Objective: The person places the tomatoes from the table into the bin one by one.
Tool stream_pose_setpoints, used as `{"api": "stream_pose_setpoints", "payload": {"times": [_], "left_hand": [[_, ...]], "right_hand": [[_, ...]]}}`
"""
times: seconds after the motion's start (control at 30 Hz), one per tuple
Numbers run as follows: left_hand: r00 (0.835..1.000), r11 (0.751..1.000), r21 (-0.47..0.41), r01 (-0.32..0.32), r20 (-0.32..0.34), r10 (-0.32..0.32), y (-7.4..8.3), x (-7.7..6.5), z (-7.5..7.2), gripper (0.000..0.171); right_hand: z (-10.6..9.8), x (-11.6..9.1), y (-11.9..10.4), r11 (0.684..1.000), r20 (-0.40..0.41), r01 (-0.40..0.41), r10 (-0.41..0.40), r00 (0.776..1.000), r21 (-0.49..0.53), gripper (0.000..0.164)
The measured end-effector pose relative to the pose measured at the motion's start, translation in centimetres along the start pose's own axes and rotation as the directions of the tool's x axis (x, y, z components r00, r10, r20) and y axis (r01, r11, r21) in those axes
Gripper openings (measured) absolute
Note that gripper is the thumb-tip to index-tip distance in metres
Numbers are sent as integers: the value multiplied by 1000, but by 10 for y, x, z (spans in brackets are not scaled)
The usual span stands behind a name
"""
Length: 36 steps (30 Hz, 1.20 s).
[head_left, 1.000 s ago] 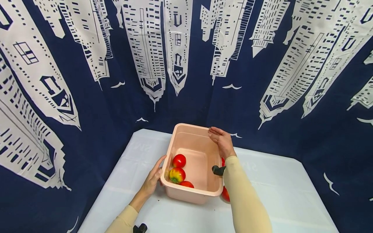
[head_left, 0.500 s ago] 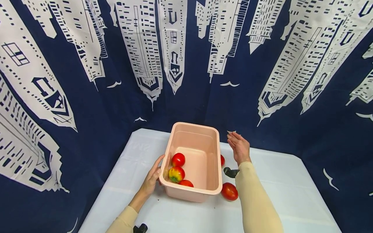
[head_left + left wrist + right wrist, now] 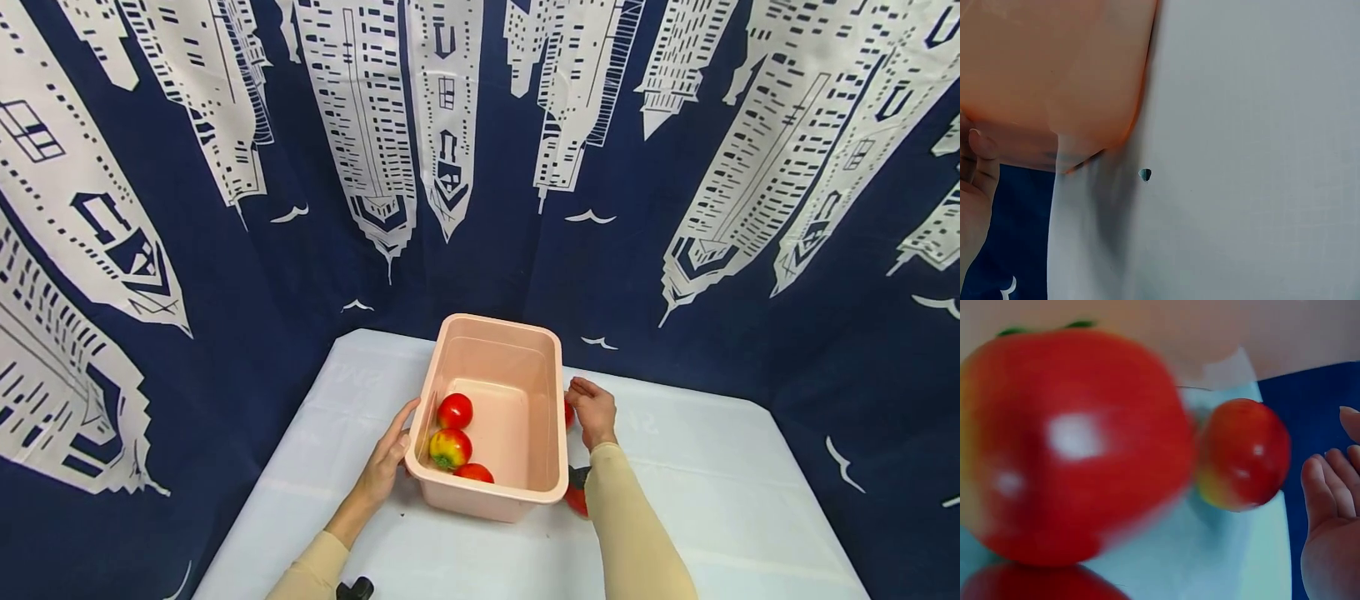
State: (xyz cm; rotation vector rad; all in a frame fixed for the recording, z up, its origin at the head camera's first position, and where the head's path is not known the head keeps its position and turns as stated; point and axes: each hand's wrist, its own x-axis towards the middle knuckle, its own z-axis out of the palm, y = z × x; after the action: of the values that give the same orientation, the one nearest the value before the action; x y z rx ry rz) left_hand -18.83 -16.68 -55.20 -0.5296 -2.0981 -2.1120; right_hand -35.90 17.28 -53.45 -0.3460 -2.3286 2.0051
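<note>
A pink plastic bin [image 3: 501,425] stands on the table, with a red fruit [image 3: 454,411], a red-and-yellow fruit [image 3: 450,449] and another red fruit [image 3: 474,473] along its left side. My left hand [image 3: 382,468] grips the bin's left side near the front corner. My right hand [image 3: 594,412] is to the bin's right, beside a red-yellow fruit [image 3: 1244,453]; in the right wrist view its fingers are apart from that fruit. Closer to that camera are a large red tomato-like fruit [image 3: 1079,450] with green leaf tips and part of another red one [image 3: 1041,584].
A white cloth covers the table [image 3: 720,500]. Behind it hangs a dark blue curtain [image 3: 480,283] printed with white buildings and birds. A small dark speck [image 3: 1145,175] lies on the cloth near the bin.
My right hand has left the bin's far right rim, swung out to the right, then come lower and back beside the fruit there. My left hand stays on the bin.
</note>
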Motion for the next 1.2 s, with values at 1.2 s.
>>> {"api": "stream_pose_setpoints", "payload": {"times": [1.2], "left_hand": [[1000,1000,-19,12,-1,-12,-1,0,-2,55]], "right_hand": [[-2,-10,44,940,-60,-119,106,993,-321,64]]}}
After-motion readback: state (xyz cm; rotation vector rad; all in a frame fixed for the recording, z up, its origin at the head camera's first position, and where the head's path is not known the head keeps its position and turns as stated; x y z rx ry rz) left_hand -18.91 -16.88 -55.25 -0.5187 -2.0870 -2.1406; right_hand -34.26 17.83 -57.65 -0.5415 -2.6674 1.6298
